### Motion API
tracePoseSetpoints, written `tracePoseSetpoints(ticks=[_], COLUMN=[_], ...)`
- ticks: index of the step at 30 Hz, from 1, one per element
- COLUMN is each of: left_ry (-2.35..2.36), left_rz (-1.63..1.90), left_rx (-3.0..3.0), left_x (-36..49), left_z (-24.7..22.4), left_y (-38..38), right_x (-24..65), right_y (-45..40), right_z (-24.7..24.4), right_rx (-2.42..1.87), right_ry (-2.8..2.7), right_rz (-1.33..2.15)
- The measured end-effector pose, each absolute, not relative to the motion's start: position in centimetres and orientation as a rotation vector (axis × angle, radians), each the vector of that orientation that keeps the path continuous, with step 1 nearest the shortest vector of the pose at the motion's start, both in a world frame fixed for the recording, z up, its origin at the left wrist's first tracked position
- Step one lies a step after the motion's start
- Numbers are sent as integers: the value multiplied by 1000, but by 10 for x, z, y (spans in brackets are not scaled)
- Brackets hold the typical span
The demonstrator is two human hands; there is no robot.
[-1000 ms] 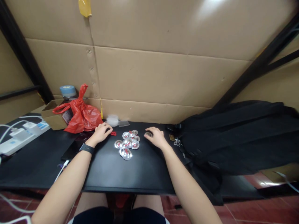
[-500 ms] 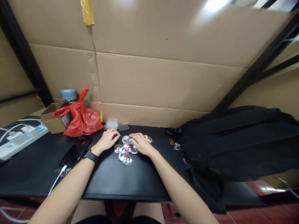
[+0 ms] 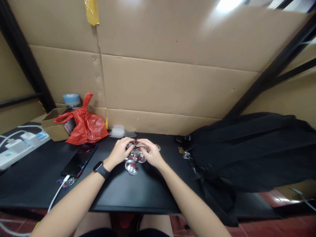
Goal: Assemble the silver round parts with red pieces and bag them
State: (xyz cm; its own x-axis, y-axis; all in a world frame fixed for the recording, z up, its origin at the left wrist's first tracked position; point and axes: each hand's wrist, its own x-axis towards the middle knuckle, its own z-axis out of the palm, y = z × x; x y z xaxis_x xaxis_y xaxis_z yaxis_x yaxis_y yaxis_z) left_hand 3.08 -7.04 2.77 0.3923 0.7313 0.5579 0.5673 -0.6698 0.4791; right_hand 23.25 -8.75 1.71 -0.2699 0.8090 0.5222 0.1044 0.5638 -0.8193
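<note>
Small shiny metal discs with domed middles and red parts, which look like finger cymbals (image 3: 133, 168), lie in an overlapping cluster on the black table. My left hand (image 3: 120, 150) curls round the cluster's left side, thumb and fingers closed on a cymbal at its far edge. From the right, my right hand (image 3: 151, 154) is bent over the same spot, its fingertips close to the left ones and closed on a cymbal there. The fingers partly hide what they hold. One cymbal (image 3: 158, 147) shows just beyond my right hand. A black watch (image 3: 101, 169) is on my left wrist.
Clear plastic pieces (image 3: 118, 131) lie behind the hands. Leftward are a red plastic bag (image 3: 86, 126), a cardboard box (image 3: 55, 126), a phone (image 3: 80, 159) on a white cable and a power strip (image 3: 14, 153). A black bag (image 3: 251, 151) fills the right; cardboard (image 3: 160, 85) walls the back.
My left hand has moved right onto the cymbals, covering the leftmost ones. My right hand has curled its fingers inward, and the two hands' fingertips have come close together.
</note>
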Motion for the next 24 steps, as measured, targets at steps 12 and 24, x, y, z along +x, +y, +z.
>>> tracePoseSetpoints(ticks=[12,24], left_ry=[1094,1421], left_rz=[1008,913], left_rx=[2413,2532], left_x=[34,6], left_z=[37,38], left_y=[-78,-61], right_x=[229,247], right_y=[-93,-87], right_z=[21,25], right_rx=[-873,-974], right_ry=[-1851,-1806], right_rz=[637,417])
